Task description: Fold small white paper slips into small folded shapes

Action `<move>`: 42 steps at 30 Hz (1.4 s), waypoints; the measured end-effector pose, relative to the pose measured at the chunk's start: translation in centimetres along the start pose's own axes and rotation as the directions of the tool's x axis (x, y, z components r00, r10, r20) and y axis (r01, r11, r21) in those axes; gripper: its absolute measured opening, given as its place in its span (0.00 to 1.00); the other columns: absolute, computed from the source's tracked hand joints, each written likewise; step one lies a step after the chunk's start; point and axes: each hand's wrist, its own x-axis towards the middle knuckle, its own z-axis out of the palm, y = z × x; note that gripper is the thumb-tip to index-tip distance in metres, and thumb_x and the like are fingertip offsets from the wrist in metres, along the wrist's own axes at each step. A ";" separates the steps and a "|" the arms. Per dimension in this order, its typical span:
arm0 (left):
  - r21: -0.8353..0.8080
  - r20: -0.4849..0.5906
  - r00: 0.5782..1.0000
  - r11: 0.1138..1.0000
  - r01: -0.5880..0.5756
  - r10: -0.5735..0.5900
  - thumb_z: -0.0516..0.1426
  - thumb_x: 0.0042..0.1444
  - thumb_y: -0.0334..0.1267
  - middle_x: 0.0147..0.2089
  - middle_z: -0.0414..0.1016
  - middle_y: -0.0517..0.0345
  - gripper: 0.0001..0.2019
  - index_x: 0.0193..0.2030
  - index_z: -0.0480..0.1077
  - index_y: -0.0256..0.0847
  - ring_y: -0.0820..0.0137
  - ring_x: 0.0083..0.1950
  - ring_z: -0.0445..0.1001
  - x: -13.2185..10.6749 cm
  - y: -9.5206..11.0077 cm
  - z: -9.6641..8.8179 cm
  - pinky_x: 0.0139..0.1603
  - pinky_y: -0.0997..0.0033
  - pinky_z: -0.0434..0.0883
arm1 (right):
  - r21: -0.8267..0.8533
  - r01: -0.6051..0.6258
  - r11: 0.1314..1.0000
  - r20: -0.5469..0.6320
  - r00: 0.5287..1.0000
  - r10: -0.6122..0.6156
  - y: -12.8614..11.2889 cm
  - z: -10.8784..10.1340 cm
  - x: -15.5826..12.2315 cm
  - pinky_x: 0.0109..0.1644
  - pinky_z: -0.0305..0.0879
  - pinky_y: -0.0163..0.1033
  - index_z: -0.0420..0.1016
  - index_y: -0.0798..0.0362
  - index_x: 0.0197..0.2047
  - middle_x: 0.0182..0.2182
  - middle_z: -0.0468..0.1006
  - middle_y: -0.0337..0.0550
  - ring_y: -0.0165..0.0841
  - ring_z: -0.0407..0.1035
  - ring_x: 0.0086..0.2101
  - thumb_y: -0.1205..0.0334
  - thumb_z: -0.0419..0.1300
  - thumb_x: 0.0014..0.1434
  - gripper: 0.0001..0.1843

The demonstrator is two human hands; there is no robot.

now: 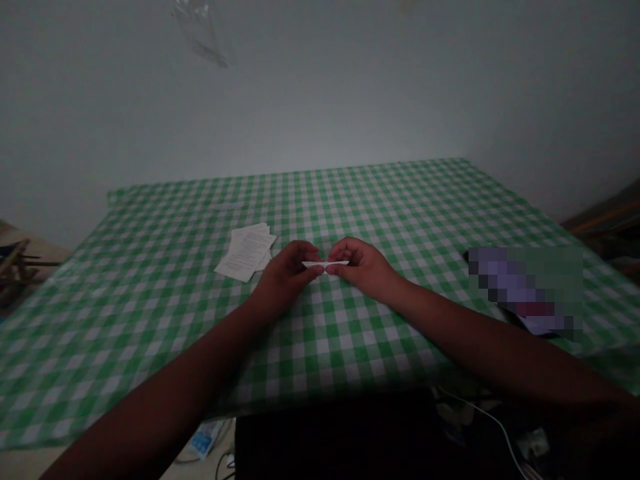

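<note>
Head view: from where I stood, the white paper [325,264], at twelve o'clock over the checked tablecloth [327,347], looked already folded slim; whether more creasing was left, I couldn't tell. The left hand [291,268] at its nine o'clock end and the right hand [367,268] at three held it in narrow pinches. Printed sheets [247,252] lay farther towards nine.
</note>
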 end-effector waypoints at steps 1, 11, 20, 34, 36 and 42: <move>-0.012 0.006 1.000 1.000 0.016 -0.016 0.66 0.51 0.40 0.41 0.74 0.59 0.19 0.48 0.67 0.42 0.68 0.41 0.76 0.0 -0.1 -0.1 0.42 0.67 0.73 | 0.003 -0.004 1.000 -0.001 1.000 0.004 0.1 0.0 0.0 0.40 0.69 0.40 0.69 0.49 0.35 0.31 0.73 0.34 0.30 0.70 0.33 0.59 0.68 0.52 0.12; 0.199 0.049 0.998 0.979 0.033 -0.044 0.62 0.56 0.39 0.40 0.75 0.60 0.16 0.51 0.68 0.45 0.69 0.39 0.77 0.1 0.0 -0.4 0.41 0.66 0.73 | -0.169 0.029 0.985 -0.048 0.998 -0.037 0.7 -0.4 0.2 0.35 0.67 0.38 0.69 0.49 0.38 0.35 0.74 0.36 0.30 0.70 0.31 0.61 0.67 0.53 0.12; 0.565 0.138 0.989 0.817 -0.116 0.045 0.56 0.59 0.35 0.38 0.76 0.60 0.17 0.55 0.66 0.46 0.68 0.39 0.76 -0.2 -0.4 0.0 0.43 0.65 0.72 | -0.614 0.224 0.757 0.094 0.973 -0.212 0.4 -0.2 0.1 0.42 0.66 0.41 0.67 0.50 0.40 0.38 0.71 0.41 0.34 0.67 0.38 0.69 0.63 0.55 0.11; 0.780 0.196 0.968 0.573 -0.250 0.156 0.58 0.61 0.36 0.42 0.73 0.54 0.05 0.44 0.73 0.41 0.62 0.47 0.69 0.3 -1.4 -0.7 0.52 0.58 0.66 | -0.739 0.359 0.570 0.234 0.930 -0.283 0.3 -0.3 0.0 0.53 0.64 0.48 0.71 0.52 0.42 0.41 0.72 0.47 0.39 0.65 0.46 0.71 0.58 0.60 0.08; 0.787 0.192 0.970 0.566 -0.244 0.150 0.58 0.62 0.37 0.41 0.73 0.54 0.06 0.43 0.74 0.41 0.62 0.46 0.69 0.3 -1.4 -0.7 0.52 0.58 0.67 | -0.745 0.414 0.523 0.322 0.910 -0.261 0.0 -0.2 -0.2 0.52 0.64 0.47 0.74 0.54 0.41 0.41 0.74 0.48 0.39 0.65 0.45 0.72 0.55 0.61 0.09; 0.803 0.212 0.967 0.540 -0.253 0.139 0.57 0.63 0.38 0.40 0.73 0.52 0.07 0.43 0.76 0.41 0.61 0.45 0.69 0.3 -1.4 -0.7 0.50 0.58 0.67 | -0.774 0.455 0.440 0.445 0.886 -0.132 -0.8 0.0 -1.1 0.54 0.64 0.49 0.75 0.55 0.51 0.46 0.77 0.49 0.40 0.66 0.48 0.74 0.52 0.62 0.18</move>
